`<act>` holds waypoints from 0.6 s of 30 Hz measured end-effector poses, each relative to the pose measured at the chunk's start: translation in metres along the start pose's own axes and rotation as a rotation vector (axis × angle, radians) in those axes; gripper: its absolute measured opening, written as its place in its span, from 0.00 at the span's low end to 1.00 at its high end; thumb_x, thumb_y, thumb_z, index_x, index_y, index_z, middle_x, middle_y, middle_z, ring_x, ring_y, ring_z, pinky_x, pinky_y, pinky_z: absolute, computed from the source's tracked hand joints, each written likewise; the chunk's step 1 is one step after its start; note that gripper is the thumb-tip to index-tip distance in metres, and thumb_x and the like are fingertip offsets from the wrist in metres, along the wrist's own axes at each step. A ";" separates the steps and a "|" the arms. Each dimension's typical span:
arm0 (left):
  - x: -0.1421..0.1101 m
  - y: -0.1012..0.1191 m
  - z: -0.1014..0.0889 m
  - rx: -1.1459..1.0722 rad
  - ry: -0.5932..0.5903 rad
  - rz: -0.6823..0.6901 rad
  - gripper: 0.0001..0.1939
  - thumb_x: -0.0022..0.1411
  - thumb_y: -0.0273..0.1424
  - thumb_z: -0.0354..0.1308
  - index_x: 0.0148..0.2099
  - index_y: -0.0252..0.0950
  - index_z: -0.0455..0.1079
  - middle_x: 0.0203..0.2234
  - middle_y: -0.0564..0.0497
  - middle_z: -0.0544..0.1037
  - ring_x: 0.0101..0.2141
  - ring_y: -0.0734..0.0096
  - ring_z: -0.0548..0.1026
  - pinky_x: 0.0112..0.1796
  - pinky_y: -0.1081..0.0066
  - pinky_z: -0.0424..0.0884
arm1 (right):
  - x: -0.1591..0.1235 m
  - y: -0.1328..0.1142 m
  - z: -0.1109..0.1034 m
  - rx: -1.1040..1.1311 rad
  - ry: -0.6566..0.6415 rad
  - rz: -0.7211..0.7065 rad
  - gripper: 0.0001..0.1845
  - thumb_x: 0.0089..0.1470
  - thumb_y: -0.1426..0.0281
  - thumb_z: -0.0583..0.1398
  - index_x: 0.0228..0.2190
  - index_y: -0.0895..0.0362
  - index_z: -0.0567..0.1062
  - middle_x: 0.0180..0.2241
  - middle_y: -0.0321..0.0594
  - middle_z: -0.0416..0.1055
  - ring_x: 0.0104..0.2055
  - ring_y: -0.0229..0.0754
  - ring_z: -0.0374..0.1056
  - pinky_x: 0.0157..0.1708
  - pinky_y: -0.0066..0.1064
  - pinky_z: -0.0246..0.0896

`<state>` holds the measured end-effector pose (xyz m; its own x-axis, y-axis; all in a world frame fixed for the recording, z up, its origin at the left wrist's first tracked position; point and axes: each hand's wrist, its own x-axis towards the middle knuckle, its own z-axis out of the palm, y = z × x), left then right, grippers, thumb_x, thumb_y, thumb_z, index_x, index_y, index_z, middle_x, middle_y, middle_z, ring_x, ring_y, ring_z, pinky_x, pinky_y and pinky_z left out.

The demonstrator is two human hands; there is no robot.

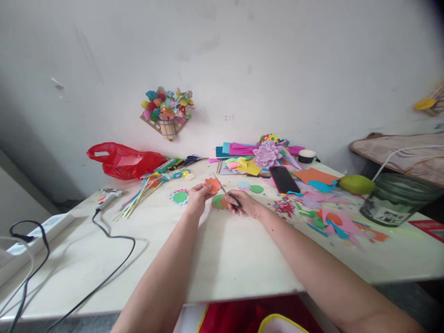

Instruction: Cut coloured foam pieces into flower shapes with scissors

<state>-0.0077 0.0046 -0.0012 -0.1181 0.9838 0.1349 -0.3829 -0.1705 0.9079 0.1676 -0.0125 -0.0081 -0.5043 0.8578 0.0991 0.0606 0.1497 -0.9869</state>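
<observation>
Pinched in my left hand [198, 198] is an orange scalloped cutout [212, 185], perhaps of felt or foam. My right hand [244, 203] grips a pair of scissors [234, 199] with dark handles, its blades pointing up and left beside the cutout's right edge. Beneath the hands lies a green disc [218, 202] with orange around it, partly covered by my right hand. To the left, another green disc [180, 198] rests on a scalloped light-blue piece. A dark green oval [257, 189] and a light-blue one [243, 185] sit just beyond my right hand.
Coloured scraps [335, 219], a phone [283, 179] and a glass jar [395, 203] occupy the right side. A glue gun [110, 199] trails its cord on the left, near thin sticks [138, 199] and a red plastic bag [128, 162]. Sheets [239, 149] are stacked by the wall.
</observation>
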 end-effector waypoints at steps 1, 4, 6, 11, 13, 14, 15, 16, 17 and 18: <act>0.000 0.000 -0.001 0.000 -0.004 0.002 0.11 0.36 0.30 0.67 0.22 0.32 0.69 0.21 0.48 0.77 0.26 0.65 0.76 0.36 0.62 0.71 | 0.000 0.000 0.000 0.000 -0.001 -0.003 0.19 0.49 0.53 0.58 0.25 0.58 0.65 0.19 0.31 0.65 0.14 0.28 0.59 0.08 0.20 0.42; 0.001 -0.001 -0.002 -0.004 -0.017 0.006 0.11 0.36 0.30 0.67 0.22 0.32 0.69 0.21 0.48 0.77 0.27 0.65 0.76 0.37 0.62 0.71 | -0.001 -0.002 0.000 0.003 -0.001 0.001 0.18 0.49 0.55 0.58 0.25 0.58 0.65 0.19 0.31 0.65 0.14 0.28 0.58 0.08 0.20 0.41; 0.002 0.000 -0.003 0.000 -0.023 0.003 0.10 0.37 0.30 0.67 0.22 0.32 0.69 0.22 0.48 0.77 0.27 0.65 0.76 0.37 0.62 0.71 | -0.002 -0.004 0.001 0.008 0.000 0.005 0.17 0.48 0.56 0.58 0.26 0.58 0.65 0.19 0.31 0.64 0.14 0.28 0.58 0.08 0.20 0.40; 0.003 0.000 -0.005 0.008 -0.034 0.001 0.10 0.37 0.30 0.67 0.23 0.32 0.69 0.22 0.48 0.77 0.27 0.65 0.76 0.38 0.61 0.71 | -0.004 -0.008 0.002 0.038 0.010 0.009 0.14 0.46 0.60 0.59 0.24 0.59 0.66 0.17 0.31 0.63 0.13 0.27 0.56 0.08 0.20 0.38; 0.002 0.001 -0.006 0.007 -0.040 0.003 0.10 0.37 0.30 0.67 0.23 0.32 0.69 0.22 0.48 0.77 0.27 0.65 0.77 0.37 0.61 0.71 | -0.004 -0.009 0.002 0.054 0.009 0.009 0.14 0.45 0.60 0.58 0.23 0.59 0.66 0.17 0.31 0.63 0.13 0.27 0.56 0.09 0.21 0.38; 0.002 0.001 -0.006 0.006 -0.043 0.004 0.10 0.37 0.30 0.67 0.24 0.32 0.70 0.23 0.47 0.78 0.28 0.65 0.77 0.37 0.62 0.71 | -0.004 -0.009 0.002 0.056 0.008 0.009 0.14 0.45 0.60 0.58 0.23 0.59 0.66 0.17 0.31 0.63 0.13 0.27 0.56 0.09 0.21 0.38; 0.002 0.001 -0.006 0.004 -0.045 0.005 0.10 0.37 0.30 0.66 0.24 0.32 0.70 0.23 0.47 0.78 0.28 0.65 0.77 0.37 0.62 0.71 | -0.004 -0.009 0.002 0.054 0.009 0.012 0.14 0.44 0.60 0.59 0.24 0.59 0.66 0.17 0.31 0.63 0.13 0.28 0.56 0.09 0.21 0.37; 0.002 0.001 -0.006 0.002 -0.044 0.005 0.10 0.37 0.30 0.66 0.24 0.32 0.70 0.24 0.47 0.78 0.28 0.65 0.77 0.37 0.63 0.71 | -0.004 -0.009 0.002 0.052 0.010 0.016 0.14 0.44 0.60 0.59 0.24 0.59 0.66 0.17 0.31 0.63 0.12 0.28 0.56 0.09 0.21 0.37; 0.002 0.001 -0.006 0.001 -0.043 0.004 0.10 0.37 0.30 0.66 0.24 0.32 0.70 0.24 0.47 0.78 0.28 0.65 0.77 0.36 0.63 0.71 | -0.004 -0.009 0.002 0.051 0.013 0.018 0.14 0.44 0.59 0.59 0.24 0.59 0.67 0.16 0.31 0.63 0.12 0.28 0.56 0.09 0.21 0.37; 0.002 0.001 -0.006 0.000 -0.040 0.002 0.10 0.37 0.30 0.66 0.24 0.32 0.70 0.24 0.47 0.78 0.28 0.64 0.77 0.36 0.63 0.71 | -0.004 -0.009 0.002 0.050 0.016 0.019 0.14 0.44 0.59 0.59 0.24 0.59 0.67 0.16 0.31 0.63 0.12 0.28 0.56 0.09 0.22 0.37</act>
<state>-0.0137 0.0060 -0.0018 -0.0824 0.9848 0.1527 -0.3826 -0.1728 0.9076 0.1675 -0.0186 0.0000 -0.4896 0.8681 0.0820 0.0266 0.1089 -0.9937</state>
